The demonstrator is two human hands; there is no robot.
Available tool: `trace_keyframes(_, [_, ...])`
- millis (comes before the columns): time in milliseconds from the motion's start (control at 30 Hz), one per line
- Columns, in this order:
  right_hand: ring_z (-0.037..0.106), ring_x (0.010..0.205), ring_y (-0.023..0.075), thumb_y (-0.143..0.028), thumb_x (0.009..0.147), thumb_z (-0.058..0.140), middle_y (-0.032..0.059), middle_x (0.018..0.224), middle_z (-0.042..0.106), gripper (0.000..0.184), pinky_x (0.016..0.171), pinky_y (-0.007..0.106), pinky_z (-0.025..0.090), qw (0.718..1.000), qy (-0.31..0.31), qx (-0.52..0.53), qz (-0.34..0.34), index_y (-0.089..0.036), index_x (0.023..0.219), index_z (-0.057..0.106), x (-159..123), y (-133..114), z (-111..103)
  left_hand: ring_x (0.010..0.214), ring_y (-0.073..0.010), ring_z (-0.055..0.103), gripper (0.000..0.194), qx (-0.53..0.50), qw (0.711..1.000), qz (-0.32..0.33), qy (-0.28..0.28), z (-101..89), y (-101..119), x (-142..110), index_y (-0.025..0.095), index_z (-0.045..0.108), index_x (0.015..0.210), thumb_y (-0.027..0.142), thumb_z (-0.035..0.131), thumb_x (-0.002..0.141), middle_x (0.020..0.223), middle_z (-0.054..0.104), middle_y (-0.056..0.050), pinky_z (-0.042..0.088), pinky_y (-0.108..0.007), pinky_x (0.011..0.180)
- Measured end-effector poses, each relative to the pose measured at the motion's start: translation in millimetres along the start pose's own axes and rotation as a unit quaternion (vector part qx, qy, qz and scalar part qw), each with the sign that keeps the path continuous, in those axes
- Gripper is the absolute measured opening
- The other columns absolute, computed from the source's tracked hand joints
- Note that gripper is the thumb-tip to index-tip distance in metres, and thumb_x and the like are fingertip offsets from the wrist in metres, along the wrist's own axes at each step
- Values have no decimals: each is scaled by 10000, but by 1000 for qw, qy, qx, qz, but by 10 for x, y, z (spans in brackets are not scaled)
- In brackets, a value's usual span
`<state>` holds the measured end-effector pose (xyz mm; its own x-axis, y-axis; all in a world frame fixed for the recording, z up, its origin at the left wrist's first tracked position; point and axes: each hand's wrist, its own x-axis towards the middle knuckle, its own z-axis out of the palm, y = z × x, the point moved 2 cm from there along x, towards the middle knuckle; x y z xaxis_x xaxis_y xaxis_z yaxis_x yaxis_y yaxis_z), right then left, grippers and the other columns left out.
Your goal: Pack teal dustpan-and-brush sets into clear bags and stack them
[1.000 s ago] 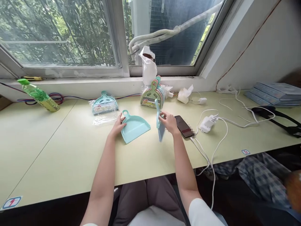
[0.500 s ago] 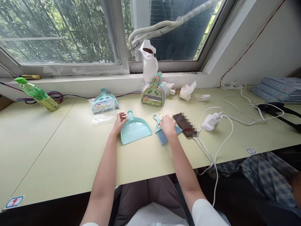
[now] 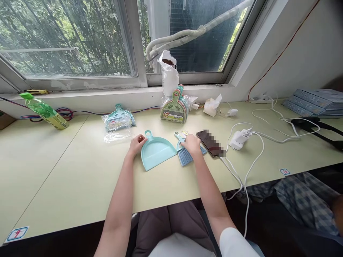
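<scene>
A light teal dustpan (image 3: pixel 157 151) lies on the pale yellow table, its handle loop pointing to the window. My left hand (image 3: pixel 136 145) is at its left edge, fingers curled and pinching the rim. To its right is a small teal hand brush (image 3: pixel 184 156) with blue-grey bristles. Over the brush my right hand (image 3: pixel 192 144) is closed, its thumb and fingers on the brush body and hiding part of it. The dustpan's right corner comes up against the brush or very near it. A small label (image 3: pixel 184 134) shows behind my right hand.
Right of the brush lie a phone (image 3: pixel 210 142) and a white charger (image 3: pixel 240 138) with cables. Behind stand packed dustpan sets (image 3: pixel 174 109) and a wrapped teal set (image 3: pixel 119 119). A green bottle (image 3: pixel 45 111) leans at the left. Blue boxes (image 3: pixel 316 103) are stacked at the right.
The dustpan has slid a little right and toward me, turning slightly, and its right corner is closer to the brush. My left hand's fingers have curled in at its edge. The brush has hardly moved.
</scene>
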<state>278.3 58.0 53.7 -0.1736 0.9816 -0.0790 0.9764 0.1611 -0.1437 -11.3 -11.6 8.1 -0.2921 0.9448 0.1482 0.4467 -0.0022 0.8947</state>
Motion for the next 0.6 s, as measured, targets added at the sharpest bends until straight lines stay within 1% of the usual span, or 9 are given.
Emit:
trace_keyframes(100, [638,920,228,-387,767,610,104,998,680,243,727,273,409,996,13,87,9,-184,864,702,49,195,-94,527,-107,443,336,-40,999,-9,-16,-12,11,-36,192,545,739,508,656,709,555,499,42,329,-229,532])
trace_keyframes(167, [629,884,202,-449,770,594,58,941,693,267,707,259,397,985,28,168,-2,-216,851,696,71,331,-186,466,-92,397,348,-50,998,-25,-15,-7,14,-48,190,551,749,508,679,692,486,454,65,303,-221,502])
trace_keyframes(233, [615,846,176,-482,777,579,34,926,692,296,692,244,394,968,36,243,-55,-218,859,687,59,364,-267,435,-82,370,352,-56,998,-32,-22,36,28,-58,185,553,742,503,690,683,458,432,74,281,-214,484])
trace_keyframes(300, [604,816,158,-487,785,572,23,932,686,311,690,235,397,951,30,282,-124,-211,876,681,-1,252,-308,436,-80,378,347,-58,997,-25,-35,124,66,-72,181,555,739,497,688,686,460,445,71,278,-209,482])
trace_keyframes(367, [600,809,152,-478,790,578,14,935,678,294,696,234,397,948,12,264,-176,-214,863,683,-102,30,-290,435,-76,373,334,-51,997,-11,-49,244,128,-94,179,557,738,487,679,696,461,448,72,269,-203,479])
trace_keyframes(467, [610,844,167,-439,771,621,22,940,672,233,711,247,390,965,-19,146,-218,-216,787,685,-274,-331,-187,409,-66,326,303,-38,997,13,-69,422,245,-134,185,567,808,459,658,717,439,394,96,226,-193,459])
trace_keyframes(533, [620,855,189,-396,777,621,54,964,666,212,719,264,395,976,-16,69,-208,-194,801,682,-353,-473,-122,392,-69,327,315,-42,994,21,-99,511,306,-152,189,565,893,452,641,737,427,385,106,218,-191,444])
trace_keyframes(600, [627,875,206,-353,811,585,88,997,662,213,723,276,402,983,-4,24,-181,-171,875,675,-389,-519,-88,382,-76,350,366,-57,989,19,-134,570,338,-158,185,557,991,459,625,758,421,410,104,233,-191,432])
